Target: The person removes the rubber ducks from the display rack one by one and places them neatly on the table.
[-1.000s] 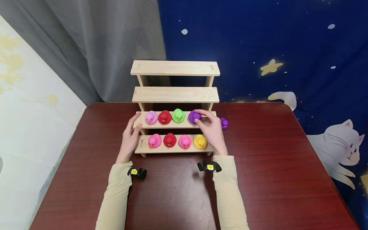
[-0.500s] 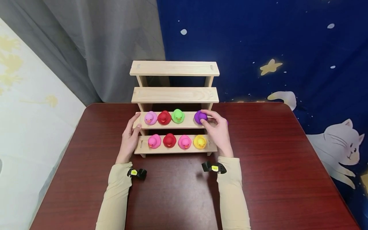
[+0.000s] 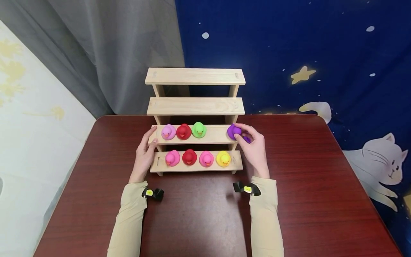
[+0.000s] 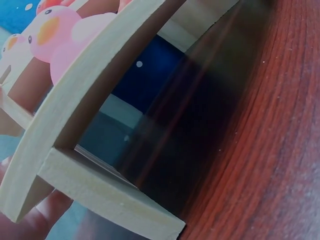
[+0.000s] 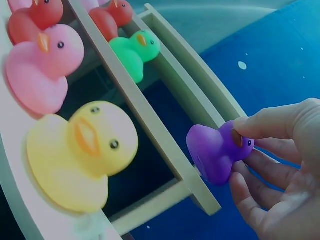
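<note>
Purple duck (image 3: 233, 132) shifted right along second-lowest tier (image 3: 217, 134), pinched by right hand (image 3: 255, 148), green duck (image 3: 199, 130) well apart, left hand (image 3: 144, 155) gripping wooden rack (image 3: 196, 106) at left end

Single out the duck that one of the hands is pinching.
The purple duck between the right hand's thumb and fingers, across a gap from the green duck. Every duck of another colour sits untouched by the hands.

Purple duck (image 5: 214, 150) smooth, plastic-looking; stand (image 3: 195, 106) matt bare wood; tabletop (image 3: 196, 217) glossy, wood-grained.
</note>
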Available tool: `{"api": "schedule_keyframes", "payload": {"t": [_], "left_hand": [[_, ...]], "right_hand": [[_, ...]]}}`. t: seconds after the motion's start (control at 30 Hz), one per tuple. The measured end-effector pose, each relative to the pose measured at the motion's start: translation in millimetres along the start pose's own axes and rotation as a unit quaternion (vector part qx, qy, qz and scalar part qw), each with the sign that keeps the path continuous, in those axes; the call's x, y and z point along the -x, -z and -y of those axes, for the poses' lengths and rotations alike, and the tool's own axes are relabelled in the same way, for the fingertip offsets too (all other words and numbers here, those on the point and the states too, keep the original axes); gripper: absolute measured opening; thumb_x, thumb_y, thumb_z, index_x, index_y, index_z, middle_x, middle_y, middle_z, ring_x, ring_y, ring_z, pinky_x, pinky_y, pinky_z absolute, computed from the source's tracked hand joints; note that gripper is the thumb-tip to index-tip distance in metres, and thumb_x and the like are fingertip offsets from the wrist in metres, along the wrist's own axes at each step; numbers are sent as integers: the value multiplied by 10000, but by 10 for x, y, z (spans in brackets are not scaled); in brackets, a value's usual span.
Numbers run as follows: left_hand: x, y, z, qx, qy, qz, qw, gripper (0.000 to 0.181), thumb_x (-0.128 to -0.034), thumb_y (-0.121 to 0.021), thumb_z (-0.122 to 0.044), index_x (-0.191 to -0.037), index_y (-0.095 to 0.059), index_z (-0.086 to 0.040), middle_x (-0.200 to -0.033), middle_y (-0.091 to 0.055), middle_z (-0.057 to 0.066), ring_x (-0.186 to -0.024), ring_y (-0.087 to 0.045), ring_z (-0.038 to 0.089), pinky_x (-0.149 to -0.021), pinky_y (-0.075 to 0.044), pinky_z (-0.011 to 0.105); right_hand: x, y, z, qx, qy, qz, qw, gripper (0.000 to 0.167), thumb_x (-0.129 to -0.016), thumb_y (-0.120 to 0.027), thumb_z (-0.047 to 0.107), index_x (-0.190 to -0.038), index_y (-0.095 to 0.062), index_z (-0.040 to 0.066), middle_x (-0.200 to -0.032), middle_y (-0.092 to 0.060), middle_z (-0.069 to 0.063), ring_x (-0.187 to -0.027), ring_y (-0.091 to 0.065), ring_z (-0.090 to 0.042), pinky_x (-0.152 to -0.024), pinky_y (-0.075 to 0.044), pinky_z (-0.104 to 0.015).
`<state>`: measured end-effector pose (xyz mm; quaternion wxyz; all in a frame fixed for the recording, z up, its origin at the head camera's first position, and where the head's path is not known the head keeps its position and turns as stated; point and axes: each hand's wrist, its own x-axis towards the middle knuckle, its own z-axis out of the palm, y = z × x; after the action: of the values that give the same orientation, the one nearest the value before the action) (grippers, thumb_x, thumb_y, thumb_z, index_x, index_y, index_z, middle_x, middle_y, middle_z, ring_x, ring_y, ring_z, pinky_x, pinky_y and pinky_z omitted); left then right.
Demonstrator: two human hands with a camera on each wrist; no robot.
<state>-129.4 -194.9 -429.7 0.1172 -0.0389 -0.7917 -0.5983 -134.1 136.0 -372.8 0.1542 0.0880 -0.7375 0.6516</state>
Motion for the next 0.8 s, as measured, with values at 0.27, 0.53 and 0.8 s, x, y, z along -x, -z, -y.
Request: {"api": "schedule_keyframes", "payload": {"t": [0.27, 0.53, 0.8], "left_hand": [[-14, 16, 15, 258, 53, 82, 9996, 441, -1003, -488, -78, -1441, -441, -45, -1511, -366, 100, -1381, -311, 211, -1091, -240, 368], [-11, 18, 25, 287, 87, 106, 9995, 441, -1005, -485, -81, -1443, -439, -47, -1513, -361, 104, -1379, -311, 212, -1087, -243, 370], [-13, 17, 31, 360, 56, 96, 9993, 441, -1003, -495, -84, -1441, -445, -54, -1512, -365, 92, -1297, -368, 157, -1012, -276, 274]], "right_hand": [[1, 122, -15, 105, -84, -201, 9997, 296, -851, -638, -132, -1146, -624, -146, -1113, -616, -306, -881, -570, -305, -769, -457, -220], [-8, 245, -44, 207, -40, -349, 9992, 305, -844, -629, -148, -1149, -621, -149, -1123, -617, -304, -843, -590, -186, -774, -457, -217], [-16, 336, -122, 173, 103, -506, 9985, 307, -837, -630, -159, -1144, -622, -157, -1142, -613, -306, -856, -603, -139, -804, -468, -242]]}}
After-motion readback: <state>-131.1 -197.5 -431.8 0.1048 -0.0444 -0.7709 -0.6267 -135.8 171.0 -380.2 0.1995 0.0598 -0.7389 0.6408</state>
